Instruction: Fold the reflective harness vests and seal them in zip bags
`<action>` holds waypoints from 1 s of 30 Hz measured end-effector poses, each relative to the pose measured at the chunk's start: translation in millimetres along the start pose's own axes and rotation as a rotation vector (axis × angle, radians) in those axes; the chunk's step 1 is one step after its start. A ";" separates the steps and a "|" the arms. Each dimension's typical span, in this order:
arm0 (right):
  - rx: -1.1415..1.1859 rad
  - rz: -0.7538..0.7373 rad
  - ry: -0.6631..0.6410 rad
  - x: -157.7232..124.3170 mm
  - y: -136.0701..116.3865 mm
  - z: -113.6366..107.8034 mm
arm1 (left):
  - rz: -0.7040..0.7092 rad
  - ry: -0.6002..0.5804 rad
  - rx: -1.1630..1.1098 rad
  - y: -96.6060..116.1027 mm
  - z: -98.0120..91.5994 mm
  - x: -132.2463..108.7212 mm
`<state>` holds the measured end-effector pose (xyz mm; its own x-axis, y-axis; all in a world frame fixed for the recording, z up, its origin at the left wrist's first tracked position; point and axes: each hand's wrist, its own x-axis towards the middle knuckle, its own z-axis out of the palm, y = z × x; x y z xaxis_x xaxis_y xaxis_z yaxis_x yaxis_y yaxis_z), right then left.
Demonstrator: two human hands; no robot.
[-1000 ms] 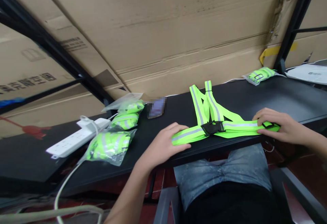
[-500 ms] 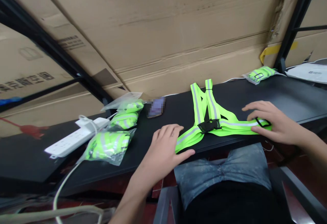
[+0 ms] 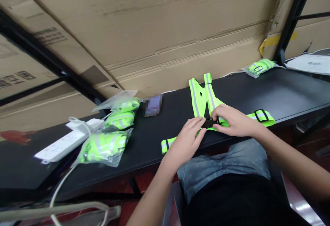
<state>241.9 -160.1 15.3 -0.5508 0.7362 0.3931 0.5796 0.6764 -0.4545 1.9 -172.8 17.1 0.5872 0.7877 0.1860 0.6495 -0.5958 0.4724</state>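
A neon-green reflective vest (image 3: 197,100) of elastic straps with silver stripes lies spread on the black table. At its waist, both of my hands meet at a black plastic buckle (image 3: 209,123). The fingers of my left hand (image 3: 187,139) close on the buckle's left end. My right hand (image 3: 232,120) pinches its right end with thumb and fingers, partly hiding it. The strap's left end shows beyond my left wrist, and a black slider (image 3: 261,115) sits on the right end.
Bagged green vests (image 3: 104,147) lie at the left beside a white power strip (image 3: 69,140) and cable. A phone (image 3: 154,105) rests near the cardboard (image 3: 165,30) behind. Another bagged vest (image 3: 261,67) and a white packet (image 3: 309,63) are at the back right.
My hands have left the two ends of the waist strap and come together at the buckle in the middle. The view has shifted slightly.
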 end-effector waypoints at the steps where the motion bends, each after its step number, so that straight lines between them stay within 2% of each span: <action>1: -0.007 -0.004 0.003 -0.4 0.1 0.2 | -0.002 0.008 -0.005 1.2 -0.9 0.8; 10: -0.078 0.027 -0.065 5.0 2.7 1.8 | -0.084 0.083 0.114 16.7 0.4 19.3; 17: 0.009 0.049 -0.058 7.6 3.5 3.4 | -0.051 0.079 0.118 16.5 4.8 15.0; 26: -0.021 -0.001 -0.035 6.7 1.7 2.7 | -0.043 0.054 0.077 17.6 1.8 14.4; 30: -0.073 0.033 0.011 5.2 0.5 1.6 | -0.075 0.057 0.088 18.4 1.0 13.9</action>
<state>238.3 -156.0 15.9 -0.5242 0.7584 0.3875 0.6401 0.6509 -0.4081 22.5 -173.0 27.6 0.5089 0.8366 0.2028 0.7318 -0.5444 0.4100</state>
